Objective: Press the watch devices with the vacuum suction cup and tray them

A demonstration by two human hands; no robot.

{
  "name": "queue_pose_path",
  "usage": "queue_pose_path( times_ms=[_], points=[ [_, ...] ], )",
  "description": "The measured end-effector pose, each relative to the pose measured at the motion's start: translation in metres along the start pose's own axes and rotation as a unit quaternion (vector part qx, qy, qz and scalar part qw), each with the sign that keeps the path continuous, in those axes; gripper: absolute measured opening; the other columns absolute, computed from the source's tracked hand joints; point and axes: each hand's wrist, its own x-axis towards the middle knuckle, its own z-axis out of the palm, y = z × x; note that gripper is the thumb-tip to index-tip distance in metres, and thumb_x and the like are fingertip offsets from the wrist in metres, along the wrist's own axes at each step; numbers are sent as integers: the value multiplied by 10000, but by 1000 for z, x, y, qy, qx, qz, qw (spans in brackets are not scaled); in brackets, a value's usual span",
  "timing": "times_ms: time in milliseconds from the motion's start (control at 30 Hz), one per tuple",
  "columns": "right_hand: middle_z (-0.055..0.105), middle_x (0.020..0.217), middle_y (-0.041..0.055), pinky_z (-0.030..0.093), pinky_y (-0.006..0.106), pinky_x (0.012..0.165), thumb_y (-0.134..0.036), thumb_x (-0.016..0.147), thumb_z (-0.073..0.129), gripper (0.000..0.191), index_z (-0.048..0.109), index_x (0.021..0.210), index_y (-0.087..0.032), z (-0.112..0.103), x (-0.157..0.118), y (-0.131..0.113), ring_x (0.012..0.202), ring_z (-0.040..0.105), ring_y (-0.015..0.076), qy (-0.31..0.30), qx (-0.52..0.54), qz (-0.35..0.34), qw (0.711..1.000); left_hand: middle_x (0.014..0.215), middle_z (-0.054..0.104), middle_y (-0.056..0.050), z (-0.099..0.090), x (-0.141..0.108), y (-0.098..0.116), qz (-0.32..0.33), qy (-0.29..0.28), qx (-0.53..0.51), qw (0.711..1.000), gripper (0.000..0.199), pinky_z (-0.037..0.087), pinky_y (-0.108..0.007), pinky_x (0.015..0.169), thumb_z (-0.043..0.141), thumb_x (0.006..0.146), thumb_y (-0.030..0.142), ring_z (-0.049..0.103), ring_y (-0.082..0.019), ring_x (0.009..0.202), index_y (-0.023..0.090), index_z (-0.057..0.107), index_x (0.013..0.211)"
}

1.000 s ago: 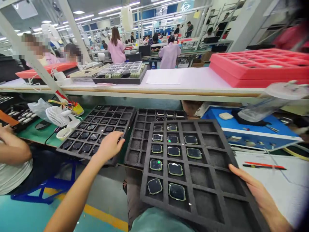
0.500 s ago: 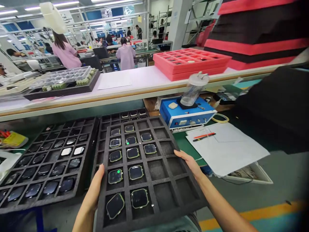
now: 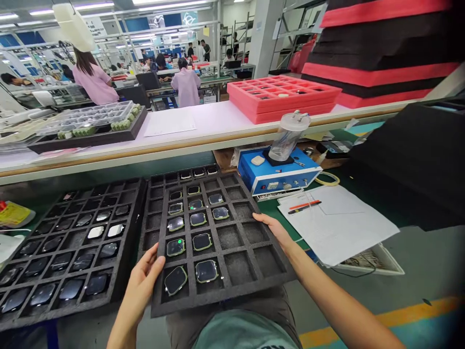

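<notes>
My left hand (image 3: 143, 278) grips the left edge of a black foam tray (image 3: 254, 285), thumb on top of the rim. On the opposite edge, my right hand (image 3: 274, 228) holds the tray, its lower fingers hidden beneath. Square watch bodies (image 3: 207, 271) with dark screens and pale greenish frames fill cells mainly on the tray's left side; several right-hand cells hold nothing. Two watches carry a green dot, one being the watch (image 3: 176, 247) near my left hand. The tray tilts toward me above my lap, overlapping another black tray (image 3: 154, 220) behind it.
Left lies a black foam tray (image 3: 118, 264) of dark watch pieces and two white ones. A blue box (image 3: 279, 175) with a clear cylinder (image 3: 286, 138) stands behind right, near papers (image 3: 341, 228) and pens. Red foam trays (image 3: 283, 104) sit on the shelf (image 3: 181, 147).
The held tray has moved up and away from me, showing more of my lap. My left hand's fingers now show more at the edge. The camera view has shifted slightly.
</notes>
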Motion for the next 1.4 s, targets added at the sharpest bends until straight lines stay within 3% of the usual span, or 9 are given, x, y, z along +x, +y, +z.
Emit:
queue_pose_path(
  times_ms=[133, 267, 433, 633, 733, 867, 1033, 1233, 1400],
  points=[
    [785, 968, 77, 604, 333, 661, -292, 767, 696, 337, 697, 1086, -183, -7, -5, 1, 772, 747, 250, -32, -87, 13, 996, 1304, 696, -98, 2, -2, -21, 36, 19, 35, 999, 745, 520, -450, 1076, 819, 605, 575, 582, -349, 1313, 270, 678, 1270],
    [721, 1243, 93, 575, 387, 899, -461, 858, 628, 473, 643, 1258, -208, -20, -18, -4, 1086, 702, 287, -49, -302, -40, 951, 1315, 689, -113, -4, -1, -42, 57, 26, 88, 994, 741, 552, -414, 1020, 708, 709, 595, 622, -334, 1259, 191, 640, 1327],
    [739, 1143, 144, 524, 449, 898, -558, 927, 527, 555, 638, 1311, -175, -9, -24, -39, 1049, 693, 362, 52, -703, -134, 697, 1387, 643, -128, 3, -12, -32, 77, 26, 300, 950, 672, 570, -423, 944, 424, 894, 485, 653, -309, 1203, 118, 543, 1445],
    [718, 1223, 90, 499, 348, 945, -344, 1008, 486, 361, 641, 1308, -218, 133, 74, -62, 1109, 674, 267, -76, -774, -373, 506, 1101, 748, -126, 9, -19, 8, 113, 86, 620, 771, 496, 547, -402, 752, 329, 1005, 322, 683, -314, 1045, 132, 638, 1344],
    [637, 1379, 94, 446, 306, 1061, -196, 1006, 468, 391, 603, 1372, -202, 205, 150, -48, 1285, 582, 229, -115, -818, -352, 441, 1057, 712, -141, -18, -14, 15, 141, 186, 677, 698, 440, 518, -374, 733, 402, 1023, 377, 646, -317, 1039, 118, 643, 1285],
    [696, 1276, 140, 504, 318, 990, -177, 925, 622, 319, 705, 1232, -166, 242, 218, -32, 1209, 642, 273, -140, -855, -288, 407, 951, 653, -146, -50, -10, 2, 104, 209, 741, 629, 210, 493, -387, 739, 543, 951, 268, 621, -326, 957, 107, 655, 1026],
    [716, 1228, 171, 552, 363, 902, -227, 842, 746, 363, 735, 1198, -158, 240, 250, -31, 1130, 684, 318, -111, -876, -233, 407, 914, 674, -118, -66, -6, 1, 123, 196, 732, 641, 225, 480, -373, 750, 457, 953, 224, 646, -290, 914, 144, 654, 1025],
    [736, 1170, 165, 561, 356, 831, -290, 795, 763, 369, 767, 1138, -155, 235, 266, -35, 1049, 710, 319, -87, -875, -202, 430, 980, 719, -98, -111, -9, 77, 139, 286, 637, 702, 406, 484, -358, 784, 550, 830, 408, 668, -287, 904, 167, 687, 1127],
    [769, 1029, 97, 556, 307, 758, -357, 830, 707, 299, 781, 1066, -189, 230, 266, -40, 902, 717, 254, -78, -825, -224, 512, 761, 651, -16, -151, -14, 131, 135, 320, 575, 741, 426, 455, -308, 731, 595, 714, 440, 611, -204, 729, 176, 733, 1019]
  ],
)
